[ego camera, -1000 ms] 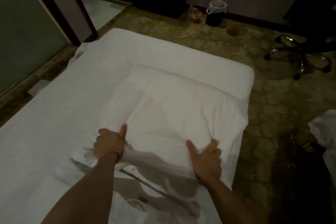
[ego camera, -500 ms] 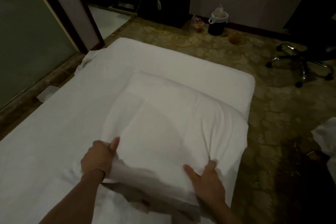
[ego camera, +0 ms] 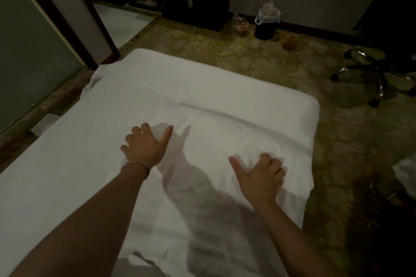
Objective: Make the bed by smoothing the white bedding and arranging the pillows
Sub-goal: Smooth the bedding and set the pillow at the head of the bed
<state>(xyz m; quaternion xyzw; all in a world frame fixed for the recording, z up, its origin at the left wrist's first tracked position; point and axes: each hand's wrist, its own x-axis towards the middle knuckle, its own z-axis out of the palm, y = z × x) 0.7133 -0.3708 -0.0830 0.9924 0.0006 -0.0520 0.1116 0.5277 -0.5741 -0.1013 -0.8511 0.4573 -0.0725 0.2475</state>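
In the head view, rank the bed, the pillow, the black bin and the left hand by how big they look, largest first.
1. bed
2. pillow
3. left hand; looks bigger than the bin only because it is nearer the camera
4. black bin

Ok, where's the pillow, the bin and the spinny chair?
pillow (ego camera: 236, 139), head view, on its puffy middle
bin (ego camera: 265, 29), head view, on its dark side
chair (ego camera: 380, 74), head view, on its shiny wheeled base
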